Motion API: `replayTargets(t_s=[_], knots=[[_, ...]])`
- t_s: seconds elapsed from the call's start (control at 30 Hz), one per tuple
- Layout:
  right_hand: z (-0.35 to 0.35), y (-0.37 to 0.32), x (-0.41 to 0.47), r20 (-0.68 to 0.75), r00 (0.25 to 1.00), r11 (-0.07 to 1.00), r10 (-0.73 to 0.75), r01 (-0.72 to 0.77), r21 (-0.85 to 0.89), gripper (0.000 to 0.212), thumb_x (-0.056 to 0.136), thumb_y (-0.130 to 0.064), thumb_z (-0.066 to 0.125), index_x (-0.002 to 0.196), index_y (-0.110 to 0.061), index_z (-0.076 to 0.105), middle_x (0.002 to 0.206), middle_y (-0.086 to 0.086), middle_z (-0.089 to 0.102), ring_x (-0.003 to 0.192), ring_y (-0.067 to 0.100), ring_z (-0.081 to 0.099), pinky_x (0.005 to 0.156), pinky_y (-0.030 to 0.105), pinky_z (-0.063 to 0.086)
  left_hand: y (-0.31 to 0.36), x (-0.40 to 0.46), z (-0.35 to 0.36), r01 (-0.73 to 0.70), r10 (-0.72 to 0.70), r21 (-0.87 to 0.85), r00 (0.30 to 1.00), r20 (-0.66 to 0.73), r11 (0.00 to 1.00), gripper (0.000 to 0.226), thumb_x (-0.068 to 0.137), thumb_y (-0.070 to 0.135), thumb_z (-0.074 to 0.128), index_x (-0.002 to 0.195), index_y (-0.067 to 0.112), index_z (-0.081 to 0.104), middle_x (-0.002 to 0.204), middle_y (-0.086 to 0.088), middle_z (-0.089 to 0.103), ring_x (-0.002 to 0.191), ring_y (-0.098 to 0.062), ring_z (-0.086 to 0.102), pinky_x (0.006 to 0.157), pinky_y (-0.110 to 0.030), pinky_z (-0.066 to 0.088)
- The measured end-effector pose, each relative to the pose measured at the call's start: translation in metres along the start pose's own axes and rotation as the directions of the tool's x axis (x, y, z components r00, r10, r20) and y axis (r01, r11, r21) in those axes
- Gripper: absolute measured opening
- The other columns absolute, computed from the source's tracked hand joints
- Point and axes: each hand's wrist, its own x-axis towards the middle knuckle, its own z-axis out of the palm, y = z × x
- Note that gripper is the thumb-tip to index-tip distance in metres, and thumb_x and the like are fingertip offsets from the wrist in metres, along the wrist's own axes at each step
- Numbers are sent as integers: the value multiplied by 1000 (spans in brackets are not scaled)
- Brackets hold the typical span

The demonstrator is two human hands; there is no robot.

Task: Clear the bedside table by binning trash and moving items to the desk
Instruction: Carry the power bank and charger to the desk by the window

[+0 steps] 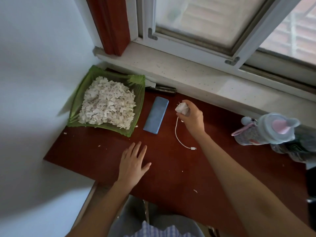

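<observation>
While your right hand (192, 117) grips the white charger (181, 108) just above the desk (171, 168), its cable (178, 134) trails down and curls on the wood, plug end lying free. Your left hand (133, 161) rests flat on the desk, fingers spread, holding nothing. Blue case (156, 115) lies just left of the charger, apart from it. Green bin (107, 100) sits in the corner by the wall, heaped with torn paper (107, 104); a few scraps lie loose on the wood. Bottle (270, 129) lies at far right under the sill (196, 72).
</observation>
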Motion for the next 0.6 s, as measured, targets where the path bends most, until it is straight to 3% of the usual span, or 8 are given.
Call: replayTargets(t_s=[0.2,0.3,0.6], knots=[[10,8,36,34,998,996,54,-52,-76,52,72,-14,74,122,-15,59,113,6,66,103,22,61,87,33,50,-2,1,5,-7,7,32,1000,3,999,62,82,55,41,129,16,54,137,-11,51,127,-31,46,95,-48,46],[16,17,44,56,996,989,72,-64,-130,53,72,-15,74,123,-16,59,114,7,67,105,24,61,86,27,45,-3,0,8,-13,13,31,1000,0,999,62,83,55,40,130,17,53,139,-11,49,129,-31,45,97,-48,45],[26,18,56,87,994,976,71,-51,-212,60,72,-15,73,130,-16,56,126,8,62,116,25,57,94,30,42,-5,0,10,-3,3,16,1000,-4,1000,60,84,55,45,131,18,53,141,-10,48,130,-30,43,99,-48,43]])
